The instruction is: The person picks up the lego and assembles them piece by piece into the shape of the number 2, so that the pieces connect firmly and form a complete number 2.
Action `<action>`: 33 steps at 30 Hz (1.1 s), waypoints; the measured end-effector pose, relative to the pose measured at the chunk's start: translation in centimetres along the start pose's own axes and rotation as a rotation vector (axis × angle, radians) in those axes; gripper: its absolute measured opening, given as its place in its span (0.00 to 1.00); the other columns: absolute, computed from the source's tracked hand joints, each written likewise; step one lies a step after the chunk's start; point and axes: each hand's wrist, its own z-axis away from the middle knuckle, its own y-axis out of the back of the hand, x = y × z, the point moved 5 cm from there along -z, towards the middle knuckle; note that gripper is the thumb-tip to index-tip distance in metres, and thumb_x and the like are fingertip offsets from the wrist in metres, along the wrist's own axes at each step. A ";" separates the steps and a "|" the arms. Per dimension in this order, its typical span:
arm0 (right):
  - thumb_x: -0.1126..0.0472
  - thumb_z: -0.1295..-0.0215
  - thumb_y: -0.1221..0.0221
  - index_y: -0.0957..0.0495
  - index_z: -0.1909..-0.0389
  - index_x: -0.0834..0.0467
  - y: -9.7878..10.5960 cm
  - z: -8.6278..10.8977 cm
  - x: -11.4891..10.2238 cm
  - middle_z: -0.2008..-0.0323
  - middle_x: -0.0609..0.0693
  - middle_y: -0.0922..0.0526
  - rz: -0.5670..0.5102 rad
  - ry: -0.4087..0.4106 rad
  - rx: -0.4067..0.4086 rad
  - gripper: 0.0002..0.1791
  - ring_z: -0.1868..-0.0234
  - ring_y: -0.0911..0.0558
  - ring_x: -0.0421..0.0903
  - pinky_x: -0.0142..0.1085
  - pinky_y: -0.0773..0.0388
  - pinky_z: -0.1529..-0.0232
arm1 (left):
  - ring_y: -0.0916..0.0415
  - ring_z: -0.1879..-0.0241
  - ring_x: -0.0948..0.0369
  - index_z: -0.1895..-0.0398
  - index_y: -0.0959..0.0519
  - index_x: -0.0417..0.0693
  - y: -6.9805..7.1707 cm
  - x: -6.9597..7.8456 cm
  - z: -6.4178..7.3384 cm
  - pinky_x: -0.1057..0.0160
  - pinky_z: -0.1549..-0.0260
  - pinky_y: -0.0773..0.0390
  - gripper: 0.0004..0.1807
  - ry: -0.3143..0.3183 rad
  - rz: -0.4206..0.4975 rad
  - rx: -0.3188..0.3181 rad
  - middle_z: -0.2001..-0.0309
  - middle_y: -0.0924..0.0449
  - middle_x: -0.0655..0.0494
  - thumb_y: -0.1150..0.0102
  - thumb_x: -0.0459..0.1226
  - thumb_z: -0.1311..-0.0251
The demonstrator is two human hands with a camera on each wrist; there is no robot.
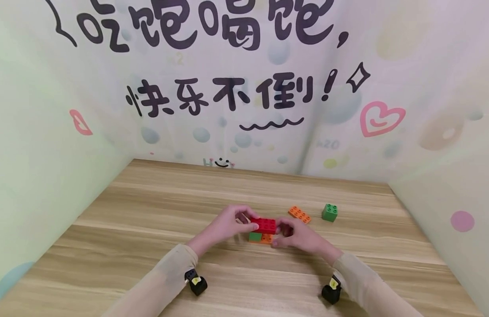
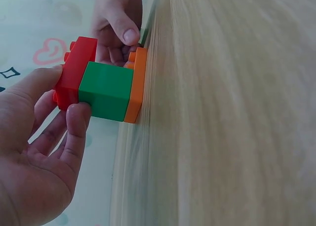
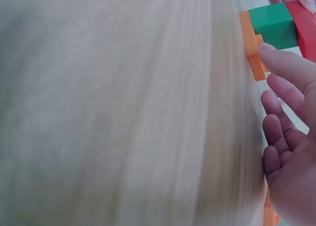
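My left hand (image 1: pixel 234 220) pinches a red brick (image 1: pixel 266 226) between thumb and fingers. Under one end of the red brick is a green brick (image 2: pixel 106 90), which stands on a flat orange brick (image 2: pixel 138 85) at the table. Studs of the orange brick show beside the green one, below the red brick's overhanging end. My right hand (image 1: pixel 299 235) is at the free end of the orange brick, fingers loosely bent. Its thumb (image 3: pixel 286 63) overlaps that brick in the right wrist view; whether it touches, I cannot tell.
Behind the right hand, another flat orange brick (image 1: pixel 299 214) lies on the wooden table (image 1: pixel 169 193). Farther right stands a second green brick (image 1: pixel 329 212). A printed cloth wall (image 1: pixel 244 145) rises along the table's back edge, with side walls left and right.
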 end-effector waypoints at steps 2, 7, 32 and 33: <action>0.52 0.44 0.29 0.21 0.51 0.52 0.3 0.1 -0.1 0.60 0.52 0.18 0.000 0.007 0.006 0.21 0.64 0.27 0.42 0.29 0.29 0.65 | 0.20 0.67 0.64 0.58 0.15 0.49 0.0 0.0 0.0 0.67 0.69 0.21 0.09 0.005 0.009 0.001 0.59 0.14 0.52 0.31 0.35 0.42; 0.54 0.44 0.29 0.21 0.49 0.54 1.5 0.1 -0.3 0.58 0.54 0.17 0.057 0.051 0.038 0.22 0.62 0.24 0.44 0.31 0.26 0.62 | 0.20 0.68 0.64 0.58 0.15 0.49 0.0 -0.1 0.0 0.67 0.69 0.21 0.09 0.008 0.023 0.005 0.59 0.14 0.51 0.31 0.35 0.42; 0.56 0.44 0.28 0.21 0.46 0.50 7.9 1.7 -0.4 0.51 0.54 0.17 0.246 0.043 0.291 0.23 0.56 0.23 0.53 0.43 0.25 0.57 | 0.20 0.67 0.64 0.57 0.15 0.49 0.0 -0.1 0.2 0.69 0.69 0.22 0.09 0.000 -0.001 0.012 0.60 0.14 0.51 0.31 0.35 0.42; 0.55 0.44 0.28 0.21 0.46 0.49 8.1 1.8 -0.3 0.51 0.54 0.18 0.247 0.038 0.301 0.24 0.55 0.23 0.53 0.43 0.25 0.57 | 0.20 0.67 0.64 0.57 0.15 0.49 0.0 -0.1 0.2 0.69 0.69 0.22 0.09 -0.001 -0.002 0.012 0.60 0.14 0.51 0.31 0.35 0.42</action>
